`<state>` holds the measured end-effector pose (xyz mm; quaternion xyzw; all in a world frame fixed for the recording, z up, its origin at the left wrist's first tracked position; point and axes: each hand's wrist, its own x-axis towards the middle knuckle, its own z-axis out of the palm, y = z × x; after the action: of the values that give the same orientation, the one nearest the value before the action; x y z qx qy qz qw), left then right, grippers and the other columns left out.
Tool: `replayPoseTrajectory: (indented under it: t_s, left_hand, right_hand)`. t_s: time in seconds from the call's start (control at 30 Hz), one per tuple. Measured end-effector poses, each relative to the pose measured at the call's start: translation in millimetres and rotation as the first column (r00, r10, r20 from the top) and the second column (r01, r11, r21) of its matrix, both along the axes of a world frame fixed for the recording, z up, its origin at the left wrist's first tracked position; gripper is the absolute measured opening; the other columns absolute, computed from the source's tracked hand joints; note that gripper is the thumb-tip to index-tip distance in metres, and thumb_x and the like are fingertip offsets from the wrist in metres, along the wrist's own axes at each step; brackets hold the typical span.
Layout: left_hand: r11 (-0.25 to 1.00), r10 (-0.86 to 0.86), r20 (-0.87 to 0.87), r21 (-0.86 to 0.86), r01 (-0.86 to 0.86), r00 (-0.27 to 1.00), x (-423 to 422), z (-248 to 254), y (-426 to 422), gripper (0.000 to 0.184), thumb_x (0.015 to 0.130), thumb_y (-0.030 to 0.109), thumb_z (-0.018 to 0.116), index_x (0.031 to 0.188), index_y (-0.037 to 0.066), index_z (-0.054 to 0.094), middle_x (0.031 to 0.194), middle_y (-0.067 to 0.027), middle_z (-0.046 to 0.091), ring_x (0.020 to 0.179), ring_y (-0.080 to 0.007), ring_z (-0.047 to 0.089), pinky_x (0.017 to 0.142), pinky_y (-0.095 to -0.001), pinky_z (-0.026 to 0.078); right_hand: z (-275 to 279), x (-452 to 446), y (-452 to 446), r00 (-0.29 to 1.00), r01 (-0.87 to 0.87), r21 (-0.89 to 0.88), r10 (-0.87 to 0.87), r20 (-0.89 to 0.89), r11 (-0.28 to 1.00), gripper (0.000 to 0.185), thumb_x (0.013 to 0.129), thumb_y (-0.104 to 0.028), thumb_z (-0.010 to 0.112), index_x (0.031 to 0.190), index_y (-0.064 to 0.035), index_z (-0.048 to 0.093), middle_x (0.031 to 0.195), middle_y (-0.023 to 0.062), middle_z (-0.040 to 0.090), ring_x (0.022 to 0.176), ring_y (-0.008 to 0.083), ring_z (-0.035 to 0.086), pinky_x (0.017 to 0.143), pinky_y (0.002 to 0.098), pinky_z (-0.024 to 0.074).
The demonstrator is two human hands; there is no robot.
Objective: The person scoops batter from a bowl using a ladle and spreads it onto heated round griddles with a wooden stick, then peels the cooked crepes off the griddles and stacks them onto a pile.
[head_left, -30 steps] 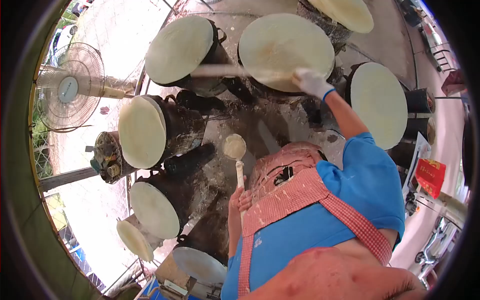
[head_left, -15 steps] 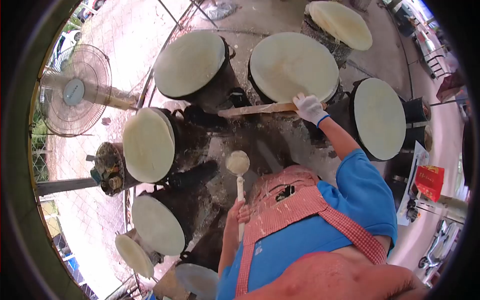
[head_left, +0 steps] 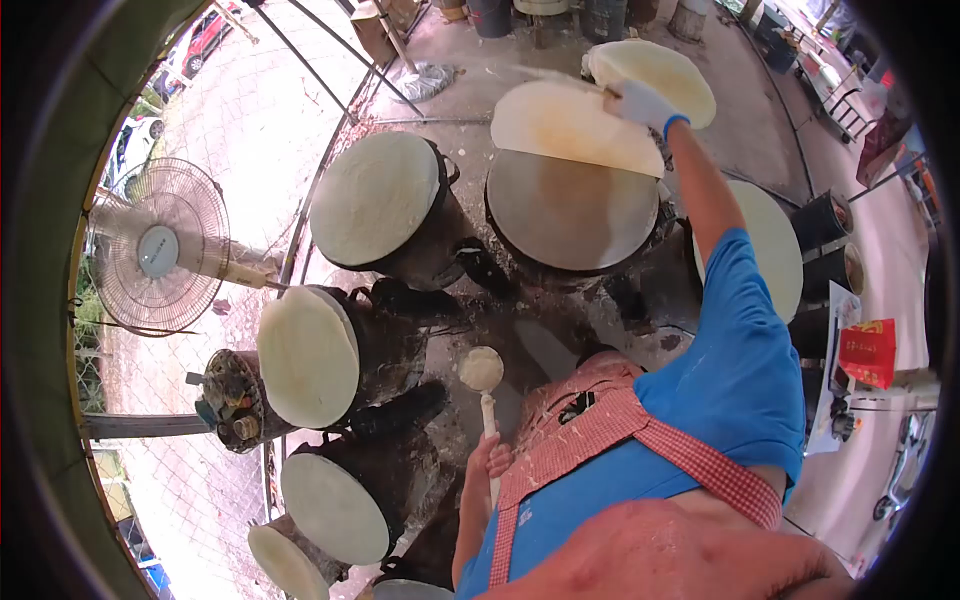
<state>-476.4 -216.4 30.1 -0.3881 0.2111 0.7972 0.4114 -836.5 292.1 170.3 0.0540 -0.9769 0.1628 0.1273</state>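
My left hand (head_left: 489, 456) is wrapped around the pale handle of a ladle (head_left: 482, 369), whose round head is coated with batter. My right hand (head_left: 640, 104), in a white glove with a blue cuff, reaches out over the far round griddle (head_left: 572, 215). It is closed on a long flat wooden stick (head_left: 545, 76), which is blurred by motion. A thin pancake (head_left: 575, 130) with a browned patch hangs by the stick, its lower edge over the griddle's back part. The griddle's front shows bare grey metal. Beyond the glove lies a pile of pancakes (head_left: 665, 80).
More batter-covered griddles stand around me: one far left (head_left: 375, 198), one at right (head_left: 755, 240), one lower left (head_left: 335, 508). A pancake (head_left: 308, 357) overhangs the left griddle. A standing fan (head_left: 160, 250) and a bin of scraps (head_left: 236, 400) are at the left.
My right hand has moved up and away with the wooden stick. The pancake has come off the front of the far griddle and is lifted. My left hand still holds the ladle.
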Motion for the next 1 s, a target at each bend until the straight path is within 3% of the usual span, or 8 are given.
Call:
replayPoseTrajectory:
  t_s: [0.17,0.3,0.37,0.67,0.73,0.9,0.97,1.0]
  left_hand:
    - [0.992,0.123,-0.003,-0.010,-0.123,0.992,-16.0,-9.0,50.9,0.026,0.089,0.016,0.048,0.114,0.023,0.047,0.056,0.0014,0.030,0.038,-0.0044,0.025,0.028,-0.0156,0.022]
    - [0.849,0.343,0.141,0.377,-0.370,0.929,-31.7,-1.3,89.0,0.029,0.091,0.016,0.044,0.120,0.018,0.045,0.056,0.0012,0.031,0.038,-0.0039,0.025,0.029,-0.0158,0.025]
    - [0.840,0.366,0.110,0.387,-0.379,0.924,-34.8,-1.9,102.6,0.031,0.091,0.016,0.043,0.123,0.017,0.044,0.057,0.0012,0.030,0.038,-0.0039,0.026,0.029,-0.0158,0.025]
    - [0.789,0.341,0.175,0.480,-0.382,0.924,-55.6,-8.3,102.0,0.036,0.093,0.020,0.039,0.128,0.018,0.040,0.057,-0.0001,0.032,0.038,-0.0057,0.029,0.030,-0.0186,0.029]
    - [0.805,0.323,0.134,0.481,-0.347,0.937,-57.3,2.0,103.2,0.035,0.093,0.020,0.039,0.128,0.019,0.041,0.058,-0.0005,0.033,0.039,-0.0058,0.030,0.031,-0.0184,0.029]
    - [0.939,0.325,0.096,0.087,-0.333,0.941,-53.9,17.8,102.2,0.040,0.092,0.020,0.041,0.131,0.020,0.036,0.059,-0.0008,0.035,0.038,-0.0056,0.029,0.029,-0.0182,0.028]
    - [0.950,0.309,0.060,0.024,-0.311,0.949,-48.5,7.0,102.7,0.040,0.090,0.021,0.043,0.130,0.021,0.037,0.057,0.0003,0.036,0.039,-0.0049,0.031,0.030,-0.0190,0.029]
    - [0.922,0.335,0.047,0.191,-0.338,0.941,-43.2,-5.1,99.6,0.037,0.090,0.021,0.044,0.127,0.020,0.040,0.056,0.0013,0.036,0.041,-0.0045,0.034,0.032,-0.0204,0.032]
  right_hand:
    - [60.0,-80.9,80.2,0.999,0.013,-0.214,-0.005,0.036,0.977,0.020,0.073,-0.023,0.053,0.083,-0.0069,0.060,0.060,0.0037,0.055,0.047,0.0141,0.049,0.043,0.0307,0.0372]
    - [116.5,-96.6,144.3,0.988,-0.002,-0.241,-0.035,-0.150,0.970,0.016,0.065,-0.017,0.059,0.071,-0.0031,0.064,0.051,0.0080,0.055,0.043,0.0152,0.050,0.041,0.0299,0.0391]
    - [116.1,-102.6,188.7,0.949,0.181,-0.576,-0.295,-0.111,0.797,0.020,0.062,-0.016,0.060,0.077,-0.0026,0.064,0.054,0.0076,0.056,0.048,0.0162,0.052,0.045,0.0320,0.0411]
    - [-147.6,-47.3,295.0,0.630,0.309,-0.937,-0.773,0.074,0.162,0.024,0.070,-0.024,0.056,0.058,-0.0037,0.053,0.050,0.0052,0.049,0.040,0.0171,0.046,0.039,0.0357,0.0336]
    - [-234.4,-53.8,315.2,0.473,0.274,-0.962,-0.871,0.132,0.003,0.038,0.071,-0.019,0.053,0.093,0.0117,0.056,0.083,0.0216,0.062,0.078,0.0296,0.060,0.064,0.0388,0.0469]
    - [-298.2,-43.3,354.8,0.241,0.865,-0.501,-0.903,0.356,0.033,0.049,0.070,-0.030,0.055,0.095,0.0123,0.057,0.094,0.0212,0.063,0.087,0.0298,0.060,0.070,0.0406,0.0442]
    - [-318.4,-44.4,393.9,0.391,0.815,0.334,-0.875,0.287,0.474,0.046,0.080,-0.037,0.042,0.099,0.0005,0.061,0.104,0.0196,0.059,0.094,0.0340,0.058,0.075,0.0398,0.0465]
    - [-248.0,-24.4,344.0,0.201,0.974,-0.173,-0.901,0.383,0.144,0.046,0.075,-0.037,0.049,0.097,0.0007,0.063,0.099,0.0164,0.063,0.095,0.0317,0.058,0.076,0.0412,0.0445]
